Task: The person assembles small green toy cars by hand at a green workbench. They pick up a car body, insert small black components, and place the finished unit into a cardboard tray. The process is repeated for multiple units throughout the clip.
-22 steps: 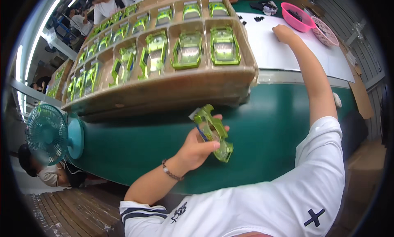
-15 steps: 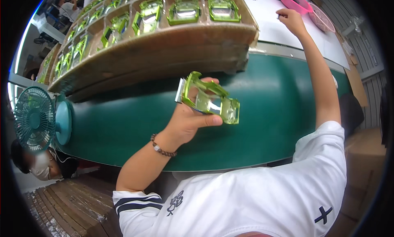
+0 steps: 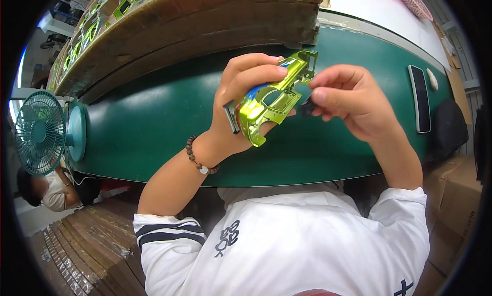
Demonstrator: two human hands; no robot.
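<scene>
My left hand point(image 3: 233, 93) is wrapped round a shiny green toy car body point(image 3: 274, 105), held on its side above the green table point(image 3: 333, 147). The shell has window openings, wheel arches and a blue patch; a grey bar point(image 3: 231, 116) sticks out at its end nearest my wrist. Between the thumb and fingers of my right hand point(image 3: 353, 98) is a small black part point(image 3: 307, 107), close beside the shell. Whether that part touches the shell I cannot tell, and my fingers cover some of it.
A large cardboard tray point(image 3: 205, 34) with several green car bodies stands at the far left. A teal fan point(image 3: 43, 132) is at the left edge. To the right lie a phone point(image 3: 420, 98) and a small whitish object point(image 3: 432, 79). A pink basket point(image 3: 414, 3) sits on the far white surface.
My right hand has come back from near the pink baskets to the car body, bringing the small black part. My left hand has turned the shell over, showing its outer side.
</scene>
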